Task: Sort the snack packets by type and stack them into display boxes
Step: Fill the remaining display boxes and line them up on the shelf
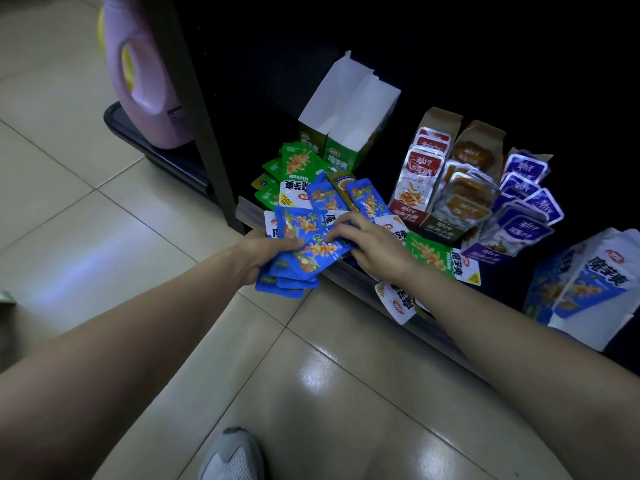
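Left hand (266, 259) grips a pile of blue packets (311, 258); right hand (372, 245) touches the top one, grip unclear. Past the hands green packets (294, 161) lie loose; boxes (479, 140) further right look full
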`<action>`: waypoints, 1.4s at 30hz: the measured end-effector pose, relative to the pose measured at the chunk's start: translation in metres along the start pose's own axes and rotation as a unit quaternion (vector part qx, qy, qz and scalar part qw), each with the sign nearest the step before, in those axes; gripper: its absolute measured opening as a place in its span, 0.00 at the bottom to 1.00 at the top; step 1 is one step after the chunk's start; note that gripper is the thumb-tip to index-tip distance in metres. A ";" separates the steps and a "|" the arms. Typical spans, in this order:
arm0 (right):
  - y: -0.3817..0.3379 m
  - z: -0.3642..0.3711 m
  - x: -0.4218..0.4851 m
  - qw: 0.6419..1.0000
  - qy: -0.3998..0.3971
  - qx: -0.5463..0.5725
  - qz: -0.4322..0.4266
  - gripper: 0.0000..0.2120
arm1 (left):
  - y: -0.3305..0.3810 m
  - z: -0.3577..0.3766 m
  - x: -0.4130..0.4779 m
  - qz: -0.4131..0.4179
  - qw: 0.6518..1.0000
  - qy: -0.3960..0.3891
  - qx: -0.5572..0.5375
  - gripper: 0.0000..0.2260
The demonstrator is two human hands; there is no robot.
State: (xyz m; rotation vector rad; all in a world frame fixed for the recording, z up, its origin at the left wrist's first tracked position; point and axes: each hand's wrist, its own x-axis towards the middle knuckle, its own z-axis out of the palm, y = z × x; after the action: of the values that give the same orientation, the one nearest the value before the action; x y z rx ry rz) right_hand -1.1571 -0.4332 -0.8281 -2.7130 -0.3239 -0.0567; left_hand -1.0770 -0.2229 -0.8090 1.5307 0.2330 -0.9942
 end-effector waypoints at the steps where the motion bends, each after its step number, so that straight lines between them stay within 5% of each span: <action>1: 0.001 0.000 0.000 1.000 -0.002 -0.001 -0.001 0.21 | -0.002 0.003 0.003 0.004 1.000 0.023 0.010 0.12; 10: 0.024 0.000 -0.006 0.983 -0.046 0.087 0.157 0.25 | -0.002 -0.027 0.003 0.055 0.994 0.094 0.005 0.12; 12: 0.019 -0.002 -0.005 0.973 -0.062 0.137 0.173 0.21 | -0.003 -0.042 -0.001 0.066 0.992 0.110 -0.002 0.13; 15: -0.001 -0.008 0.001 0.955 0.028 0.221 0.198 0.07 | -0.008 -0.061 -0.009 0.087 0.987 0.128 -0.041 0.13; 17: -0.018 -0.012 0.011 0.905 0.045 0.346 0.245 0.14 | -0.013 -0.064 -0.016 0.100 0.985 0.116 -0.075 0.14; 21: -0.055 -0.007 0.028 0.740 -0.090 0.587 0.316 0.21 | -0.023 -0.055 -0.029 0.115 0.988 0.043 -0.098 0.11; 25: -0.072 0.006 0.036 0.631 0.041 0.698 0.335 0.07 | -0.030 -0.038 -0.036 0.075 0.993 -0.051 -0.070 0.15; 29: -0.056 0.006 0.025 0.639 0.079 0.676 0.357 0.13 | -0.028 -0.015 -0.039 0.059 0.990 -0.098 -0.086 0.12; 34: -0.029 -0.004 0.004 0.602 0.122 0.696 0.373 0.16 | -0.027 -0.004 -0.036 0.058 0.989 -0.126 -0.047 0.19; 42: -0.008 -0.013 -0.010 0.709 0.070 0.592 0.378 0.19 | -0.020 0.010 -0.027 0.083 0.991 -0.087 -0.059 0.23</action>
State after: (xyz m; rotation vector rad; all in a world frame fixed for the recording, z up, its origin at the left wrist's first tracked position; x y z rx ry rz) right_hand -1.1687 -0.4332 -0.8135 -1.3438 0.6310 0.1376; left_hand -1.1110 -0.2159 -0.8039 1.3259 0.0396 -0.9586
